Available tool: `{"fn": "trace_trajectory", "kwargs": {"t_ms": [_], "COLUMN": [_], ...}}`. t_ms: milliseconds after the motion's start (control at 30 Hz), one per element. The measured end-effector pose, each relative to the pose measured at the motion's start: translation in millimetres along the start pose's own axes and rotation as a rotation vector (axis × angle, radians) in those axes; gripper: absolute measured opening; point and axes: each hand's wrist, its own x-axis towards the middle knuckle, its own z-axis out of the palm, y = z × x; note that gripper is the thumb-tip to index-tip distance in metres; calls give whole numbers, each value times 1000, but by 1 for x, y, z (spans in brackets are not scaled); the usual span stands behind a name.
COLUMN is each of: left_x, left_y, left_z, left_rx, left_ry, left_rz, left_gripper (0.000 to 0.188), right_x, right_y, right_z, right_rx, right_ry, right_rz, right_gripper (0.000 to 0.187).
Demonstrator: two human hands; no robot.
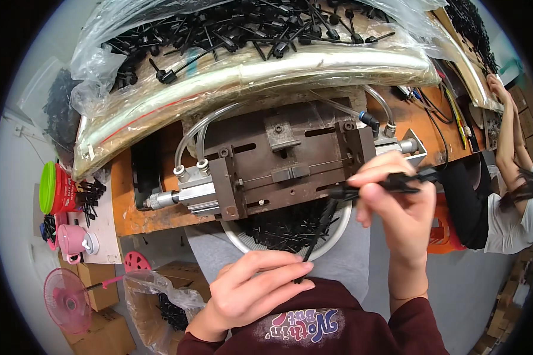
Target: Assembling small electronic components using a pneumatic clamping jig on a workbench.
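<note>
In the head view, gripping the lower end of a black rod [321, 228] in the left hand [254, 287] and black parts [400, 182] at its upper end in the right hand [405, 219]. Held slanting over a white basket [339, 234], near the brown machine [260, 165] on the table [154, 223].
</note>
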Motion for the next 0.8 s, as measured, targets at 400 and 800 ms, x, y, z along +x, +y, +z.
{"fn": "trace_trajectory", "kwargs": {"t_ms": [400, 800], "left_x": [20, 28], "left_y": [-40, -41], "left_z": [41, 42], "left_rx": [479, 503], "left_ry": [66, 66], "left_rz": [65, 41], "left_gripper": [30, 28], "right_x": [-20, -32], "right_y": [20, 27], "right_z": [-3, -2], "right_rx": [203, -47], "right_ry": [140, 187], "right_rz": [-35, -154], "right_gripper": [9, 17]}}
